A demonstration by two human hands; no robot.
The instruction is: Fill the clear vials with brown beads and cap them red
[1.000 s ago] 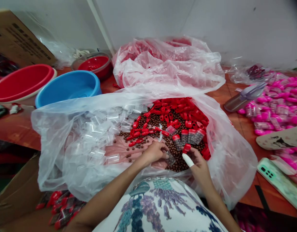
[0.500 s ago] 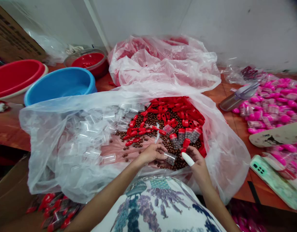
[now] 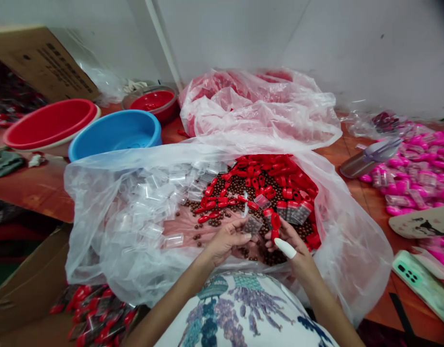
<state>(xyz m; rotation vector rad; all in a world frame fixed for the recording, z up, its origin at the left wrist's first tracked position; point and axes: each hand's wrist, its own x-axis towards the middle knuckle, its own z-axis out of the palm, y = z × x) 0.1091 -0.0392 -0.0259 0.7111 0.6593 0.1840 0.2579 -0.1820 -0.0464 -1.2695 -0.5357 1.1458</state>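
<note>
My left hand [image 3: 227,241] pinches a small clear plastic container [image 3: 253,224], tilted over the brown beads; beads show through it, though I cannot tell how many are inside. Close by on the right, my right hand [image 3: 296,246] holds a red plastic cap [image 3: 275,222] upright between its fingers, a white finger cot [image 3: 285,247] over the thumb. Container and cap are a short gap apart. Under both hands lie loose brown beads [image 3: 240,185]. Just behind my right hand rest a few bead-filled containers with red caps [image 3: 300,212].
Clear plastic film [image 3: 99,241] lies beneath empty clear containers [image 3: 150,193] and loose red caps [image 3: 297,176]. A blue basin [image 3: 115,130] and red basin [image 3: 50,123] stand back left. Pink-capped pieces [image 3: 431,168], a tumbler [image 3: 370,156] and a phone [image 3: 424,284] are at right.
My left hand has raised and turned the clear container, in which beads now show. In my right hand the red cap stands more upright. The view has shifted left and up.
</note>
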